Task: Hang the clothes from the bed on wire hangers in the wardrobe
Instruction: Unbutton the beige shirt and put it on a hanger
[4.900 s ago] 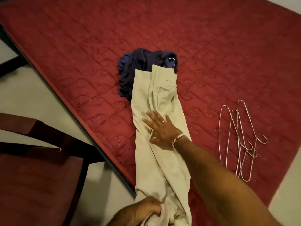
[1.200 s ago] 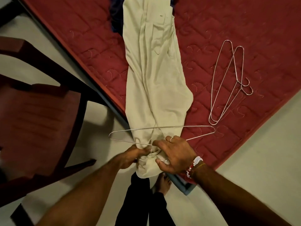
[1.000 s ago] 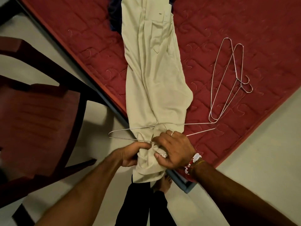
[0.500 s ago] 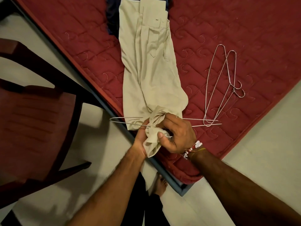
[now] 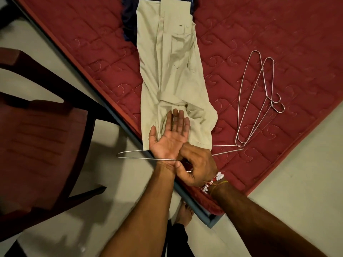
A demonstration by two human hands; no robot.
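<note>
Beige trousers lie lengthwise on the red quilted bed, their lower end folded back on the mattress. A wire hanger lies crosswise at the bed's edge, with the trouser end passed through it. My left hand lies palm up with straight fingers on the folded trouser end, its wrist through the hanger. My right hand pinches the hanger at its hook. A dark blue garment lies partly under the trousers' top.
Two spare wire hangers lie on the bed to the right of the trousers. A dark red wooden chair stands at the left beside the bed. A bare foot stands on the pale floor by the bed's corner.
The bunched trouser end has gone through the hanger and been laid back on the bed. My left hand let go of it and now lies flat, palm up.
</note>
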